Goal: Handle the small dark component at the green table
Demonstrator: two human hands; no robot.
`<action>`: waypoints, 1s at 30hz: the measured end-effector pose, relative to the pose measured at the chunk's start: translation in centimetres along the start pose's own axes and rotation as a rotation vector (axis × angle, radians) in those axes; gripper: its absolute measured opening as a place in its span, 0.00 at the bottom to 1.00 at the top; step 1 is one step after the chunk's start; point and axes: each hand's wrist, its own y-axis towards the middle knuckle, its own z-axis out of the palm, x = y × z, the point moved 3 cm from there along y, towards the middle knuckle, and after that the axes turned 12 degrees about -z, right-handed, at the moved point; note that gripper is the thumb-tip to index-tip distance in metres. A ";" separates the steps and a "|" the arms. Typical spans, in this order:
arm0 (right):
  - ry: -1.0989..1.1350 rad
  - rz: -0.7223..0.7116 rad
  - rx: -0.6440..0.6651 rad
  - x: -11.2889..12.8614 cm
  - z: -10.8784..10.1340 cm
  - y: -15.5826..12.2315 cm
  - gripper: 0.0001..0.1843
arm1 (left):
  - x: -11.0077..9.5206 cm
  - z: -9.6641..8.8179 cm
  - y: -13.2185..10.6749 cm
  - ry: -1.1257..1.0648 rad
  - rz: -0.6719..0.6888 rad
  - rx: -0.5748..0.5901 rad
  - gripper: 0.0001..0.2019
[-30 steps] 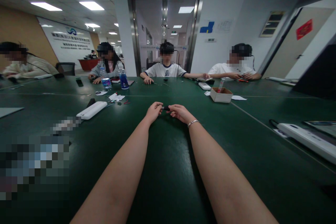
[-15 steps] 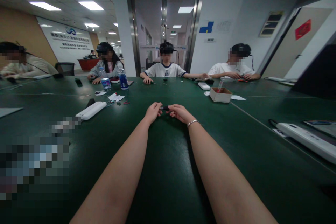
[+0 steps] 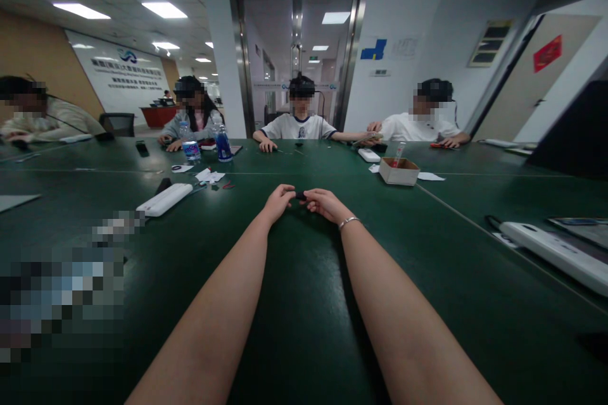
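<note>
Both my arms stretch out over the dark green table (image 3: 304, 304). My left hand (image 3: 278, 201) and my right hand (image 3: 324, 204) meet at the middle of the table, fingers curled. Between their fingertips they pinch a small black object (image 3: 300, 195), too small to name. A silver bracelet (image 3: 349, 222) circles my right wrist. The hands rest on or just above the tabletop.
A white power strip (image 3: 164, 199) lies to the left, another (image 3: 555, 251) at the right. A small cardboard box (image 3: 399, 171) stands at the back right. Bottles (image 3: 223, 144) and paper scraps (image 3: 210, 175) sit at the back left. Several people sit along the far edge.
My hands have barely moved; the fingertips have closed slightly over the small black object. The person at the far right has lifted a hand with something in it.
</note>
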 end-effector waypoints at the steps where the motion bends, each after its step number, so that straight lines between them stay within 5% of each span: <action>1: -0.003 0.000 0.001 0.0 0.0 0.0 0.05 | 0.0 0.0 0.0 -0.005 -0.008 0.003 0.11; 22: 0.011 -0.009 0.009 -0.1 -0.1 0.1 0.04 | -0.1 0.0 0.0 -0.040 -0.040 -0.016 0.09; 30: 0.001 -0.010 0.010 -0.3 -0.2 0.2 0.05 | 0.1 0.0 0.0 -0.010 0.045 -0.008 0.10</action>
